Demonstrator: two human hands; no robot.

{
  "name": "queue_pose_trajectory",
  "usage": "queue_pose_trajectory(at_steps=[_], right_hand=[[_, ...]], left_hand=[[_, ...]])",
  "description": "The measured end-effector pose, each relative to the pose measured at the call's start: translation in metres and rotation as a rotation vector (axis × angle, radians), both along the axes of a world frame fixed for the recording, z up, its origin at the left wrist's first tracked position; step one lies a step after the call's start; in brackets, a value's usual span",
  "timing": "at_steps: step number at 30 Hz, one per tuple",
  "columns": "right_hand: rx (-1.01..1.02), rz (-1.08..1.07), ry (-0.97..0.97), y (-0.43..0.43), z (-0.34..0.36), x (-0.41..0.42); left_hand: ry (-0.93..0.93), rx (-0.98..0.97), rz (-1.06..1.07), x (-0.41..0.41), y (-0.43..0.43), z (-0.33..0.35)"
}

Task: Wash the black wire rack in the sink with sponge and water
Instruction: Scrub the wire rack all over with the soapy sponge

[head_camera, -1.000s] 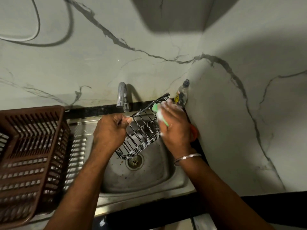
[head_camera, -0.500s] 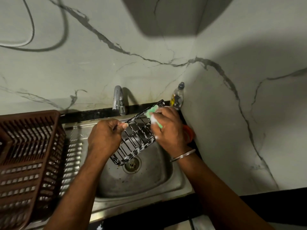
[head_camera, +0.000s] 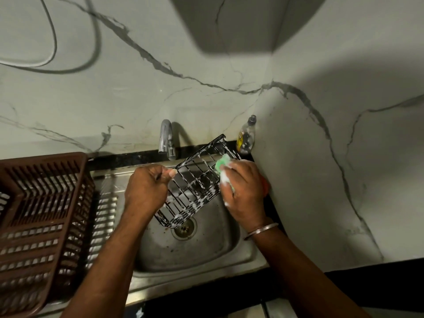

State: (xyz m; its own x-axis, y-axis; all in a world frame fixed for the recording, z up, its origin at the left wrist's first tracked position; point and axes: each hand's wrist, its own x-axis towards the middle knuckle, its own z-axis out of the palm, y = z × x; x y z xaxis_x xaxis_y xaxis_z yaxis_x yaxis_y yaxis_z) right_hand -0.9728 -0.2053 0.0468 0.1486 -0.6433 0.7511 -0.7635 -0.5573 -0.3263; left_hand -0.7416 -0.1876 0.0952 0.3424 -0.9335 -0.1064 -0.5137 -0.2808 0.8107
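Since half second ago: right hand (head_camera: 243, 191) with green sponge (head_camera: 222, 164) seems slid slightly down rack's end, away from tap (head_camera: 166, 141); motion blur, hard to be sure. Left hand (head_camera: 146, 187) grip unchanged.

Black wire rack (head_camera: 195, 187): soapy, tilted, held in front of tap and slightly right, over sink (head_camera: 183, 281).

Left hand: fisted round rack's left side wire, thumb on top.

Right hand: fingers curled round sponge, pressing it on rack's end right of tap.
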Motion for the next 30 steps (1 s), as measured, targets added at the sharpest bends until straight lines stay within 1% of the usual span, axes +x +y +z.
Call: queue_pose_trajectory(at_steps=[2, 5, 7, 11, 13, 16, 17, 19, 24, 27, 30], right_hand=[[0.032, 0.013, -0.002, 0.003, 0.002, 0.000], [0.076, -0.119, -0.155, -0.011, 0.015, -0.002], [0.079, -0.162, -0.232, -0.022, 0.025, 0.003], [0.062, -0.111, -0.265, -0.029, 0.034, 0.017], [0.027, -0.101, -0.212, -0.031, 0.039, 0.018], [0.089, -0.027, 0.026, -0.033, 0.030, 0.027], [0.110, 0.006, 0.060, -0.030, 0.023, 0.028], [0.130, 0.066, 0.033, -0.022, 0.007, 0.023], [0.005, 0.158, 0.017, -0.006, -0.021, 0.002], [0.005, 0.153, -0.001, -0.002, -0.025, 0.004], [0.008, 0.180, 0.038, -0.003, -0.021, 0.011]], left_hand=[[-0.017, 0.006, 0.004, 0.002, 0.000, 0.000], [-0.024, 0.002, -0.001, 0.002, 0.001, -0.001], [-0.046, 0.005, -0.017, -0.001, 0.002, 0.000], [-0.044, -0.007, -0.050, -0.007, 0.003, -0.001], [-0.034, -0.015, -0.062, -0.009, 0.004, -0.002], [-0.051, -0.028, -0.061, -0.007, 0.005, -0.005], [-0.060, -0.029, -0.059, -0.005, 0.005, -0.007], [-0.072, -0.017, -0.046, -0.001, 0.005, -0.008], [-0.040, -0.005, -0.037, 0.010, 0.006, -0.012], [-0.056, 0.004, -0.046, 0.007, 0.006, -0.012], [-0.057, 0.009, -0.061, 0.003, 0.005, -0.012]])
